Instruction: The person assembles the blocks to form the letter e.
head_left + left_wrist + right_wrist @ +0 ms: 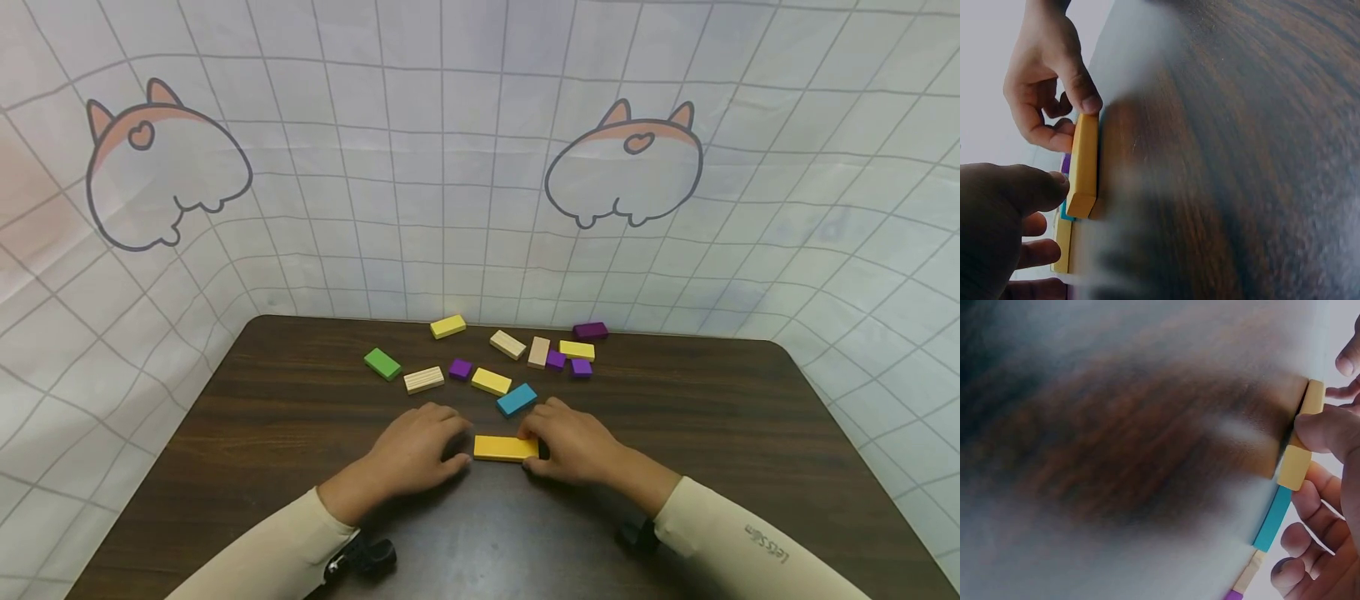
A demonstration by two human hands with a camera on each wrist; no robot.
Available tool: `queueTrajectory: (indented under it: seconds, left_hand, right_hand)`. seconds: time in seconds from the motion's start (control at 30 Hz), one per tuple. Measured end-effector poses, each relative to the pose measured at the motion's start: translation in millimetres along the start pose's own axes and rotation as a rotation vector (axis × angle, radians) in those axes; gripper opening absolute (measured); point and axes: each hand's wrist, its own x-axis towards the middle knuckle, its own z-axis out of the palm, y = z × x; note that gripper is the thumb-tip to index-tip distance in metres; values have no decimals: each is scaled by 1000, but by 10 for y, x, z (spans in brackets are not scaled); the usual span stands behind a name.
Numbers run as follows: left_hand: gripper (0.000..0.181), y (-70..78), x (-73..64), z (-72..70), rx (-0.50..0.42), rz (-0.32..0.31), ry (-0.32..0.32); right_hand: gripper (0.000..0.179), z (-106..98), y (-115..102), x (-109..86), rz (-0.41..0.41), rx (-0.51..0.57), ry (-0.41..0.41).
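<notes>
While the left hand [420, 447] stands loosely open at nine o'clock to the orange-yellow block [497, 448], holding nothing, its thumb is close to that end, contact unclear; the block sits mid-worktop [712, 417], the blue block [517, 400] near it at twelve; the right hand [576, 442], at three, pinches the other end. Securing the block seems the step in hand; shifting it would call for a steady pinch, clear of the blue one.

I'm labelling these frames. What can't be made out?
Head: far right corner of the orange block, hidden by the right hand.
Left wrist: part of the left hand, cut by the left edge.
Right wrist: part of a purple block, cut by the bottom edge.
</notes>
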Motion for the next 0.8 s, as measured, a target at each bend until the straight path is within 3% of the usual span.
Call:
queueTrajectory:
  seconds: [0.47, 0.8]
  left_hand:
    - [31, 68, 89, 81, -6, 62, 0]
    - [26, 101, 141, 147, -9, 85, 11]
  right_hand:
    - [33, -37, 17, -10, 34, -4, -21]
    - [35, -128, 113, 27, 50, -7, 57]
